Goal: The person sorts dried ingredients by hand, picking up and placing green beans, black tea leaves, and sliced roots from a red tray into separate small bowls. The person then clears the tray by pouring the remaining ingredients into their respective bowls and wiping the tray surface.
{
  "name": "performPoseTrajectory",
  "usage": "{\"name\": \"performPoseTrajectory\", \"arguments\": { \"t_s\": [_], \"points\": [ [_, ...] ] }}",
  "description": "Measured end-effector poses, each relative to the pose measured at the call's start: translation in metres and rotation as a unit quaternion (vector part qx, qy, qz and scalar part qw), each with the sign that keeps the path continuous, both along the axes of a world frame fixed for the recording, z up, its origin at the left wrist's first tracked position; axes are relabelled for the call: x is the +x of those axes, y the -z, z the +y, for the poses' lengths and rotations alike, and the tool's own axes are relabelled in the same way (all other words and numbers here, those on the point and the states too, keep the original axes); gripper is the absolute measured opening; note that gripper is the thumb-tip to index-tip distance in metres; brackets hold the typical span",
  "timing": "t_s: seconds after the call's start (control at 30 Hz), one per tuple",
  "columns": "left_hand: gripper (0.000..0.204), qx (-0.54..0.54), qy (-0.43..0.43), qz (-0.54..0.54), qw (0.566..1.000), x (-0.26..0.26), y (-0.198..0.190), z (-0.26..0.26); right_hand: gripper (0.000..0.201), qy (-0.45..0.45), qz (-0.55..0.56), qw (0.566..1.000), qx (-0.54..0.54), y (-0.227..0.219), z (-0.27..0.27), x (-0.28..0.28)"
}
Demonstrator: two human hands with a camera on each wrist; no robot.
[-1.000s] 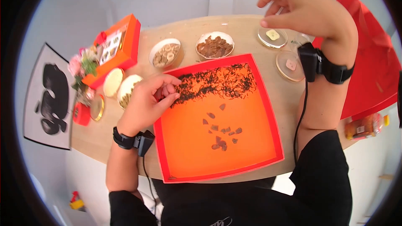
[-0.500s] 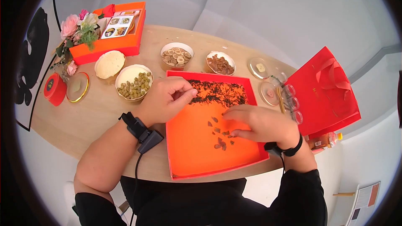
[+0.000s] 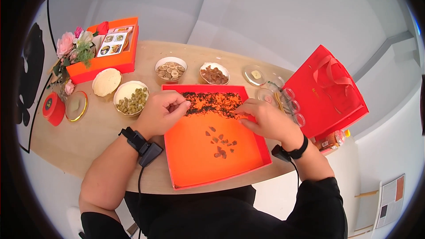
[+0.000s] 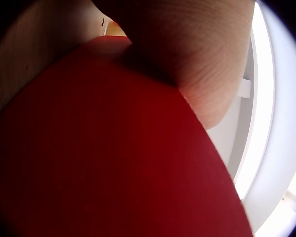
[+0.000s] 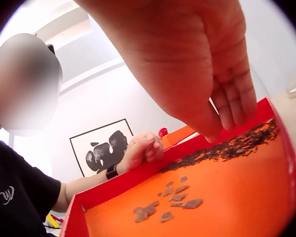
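A red-rimmed tray (image 3: 221, 178) with an orange floor holds a band of dark thin shreds (image 3: 208, 104) along its far side. Several brown flat pieces (image 3: 218, 140) lie loose in its middle. My left hand (image 3: 161, 111) is at the tray's left rim, fingers curled and thumb against them, with nothing visible in it. The red tray wall (image 4: 123, 148) fills much of the left wrist view, beside the palm (image 4: 202, 54). My right hand (image 3: 270, 121) reaches over the right wall, fingers extended down at the shreds' right end; its fingertips hide any contact.
Bowls of green pieces (image 3: 133, 102), pale slices (image 3: 170, 71) and brown flakes (image 3: 214, 75) stand beyond and left of the tray. An orange box (image 3: 102, 67) with flowers is back left. Small clear dishes (image 3: 254, 76) and a red bag (image 3: 325, 93) stand right.
My right hand has come down from above the dishes at back right to the shreds in the tray. My left hand stays by the left rim. The head view has shifted.
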State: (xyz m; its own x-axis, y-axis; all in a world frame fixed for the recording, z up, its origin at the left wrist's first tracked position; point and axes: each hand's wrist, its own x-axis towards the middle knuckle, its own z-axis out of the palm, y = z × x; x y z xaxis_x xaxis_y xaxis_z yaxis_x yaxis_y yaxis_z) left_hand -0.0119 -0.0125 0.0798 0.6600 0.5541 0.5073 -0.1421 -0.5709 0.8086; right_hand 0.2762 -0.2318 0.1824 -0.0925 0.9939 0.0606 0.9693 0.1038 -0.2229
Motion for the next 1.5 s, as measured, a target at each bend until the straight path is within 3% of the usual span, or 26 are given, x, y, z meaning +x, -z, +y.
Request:
{"name": "performPoseTrajectory", "arguments": {
  "t_s": [0.2,0.83,0.93,1.0,1.13,1.2,1.23,1.3,1.4,1.5],
  "points": [
    [0.020,0.001,-0.013,-0.015,1.000,0.001,0.001,0.003,0.024,-0.022,0.021,0.999,-0.013,0.024,0.025,0.022],
    [0.022,-0.001,-0.007,-0.004,1.000,0.001,-0.001,0.001,0.015,-0.032,0.026,0.999,0.030,0.036,0.035,0.030],
    [0.022,0.013,-0.007,-0.017,1.000,0.002,0.002,0.002,0.014,-0.006,0.090,0.996,-0.016,0.018,0.026,0.018],
    [0.021,0.016,-0.007,-0.014,1.000,0.002,0.002,0.003,0.013,0.057,0.226,0.966,-0.111,0.006,0.016,0.003],
    [0.019,0.021,-0.016,0.015,1.000,0.001,0.005,0.005,0.016,0.018,0.253,0.943,-0.216,0.004,0.005,-0.003],
    [0.018,0.018,-0.007,0.016,1.000,0.002,0.009,0.007,0.019,-0.036,0.154,0.977,-0.141,0.008,-0.001,-0.007],
    [0.017,0.011,-0.005,0.017,1.000,0.002,0.009,0.007,0.019,-0.032,0.158,0.977,-0.142,0.009,-0.006,-0.009],
    [0.017,0.004,-0.002,0.018,1.000,0.002,0.010,0.008,0.025,-0.033,0.055,0.993,-0.094,0.007,-0.014,-0.014],
    [0.017,0.010,0.001,0.015,1.000,0.002,0.009,0.008,0.032,0.012,0.044,0.982,-0.181,-0.015,-0.025,-0.039],
    [0.018,0.010,0.000,0.019,1.000,0.000,0.008,0.007,0.038,0.010,0.056,0.984,-0.166,0.003,-0.033,-0.050]
  ]
}}
